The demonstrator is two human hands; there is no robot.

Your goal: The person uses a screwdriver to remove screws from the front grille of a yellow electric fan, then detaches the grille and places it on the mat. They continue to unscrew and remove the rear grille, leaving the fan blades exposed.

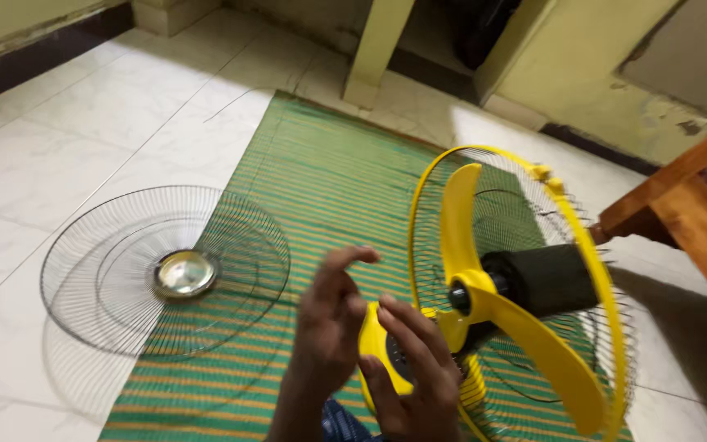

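Note:
A yellow fan lies tilted on a green and orange striped mat (321, 180). It has yellow blades (533, 344), a black motor (546, 278) and a wire rear guard with a yellow rim (591, 245). My right hand (411, 372) grips the fan's yellow base (370, 336) at the bottom, thumb on one side and fingers over the top. Just left of the base, my left hand (333, 315) hovers, blurred, with fingers apart and nothing in it. The fan's loose front wire guard (124, 237), with a shiny round centre cap (184, 272), lies flat to the left, half on the mat.
White floor tiles (83, 131) surround the mat. A wooden furniture piece (689, 205) stands at the right edge. A pale yellow post (374, 49) and yellow walls (583, 65) close off the back.

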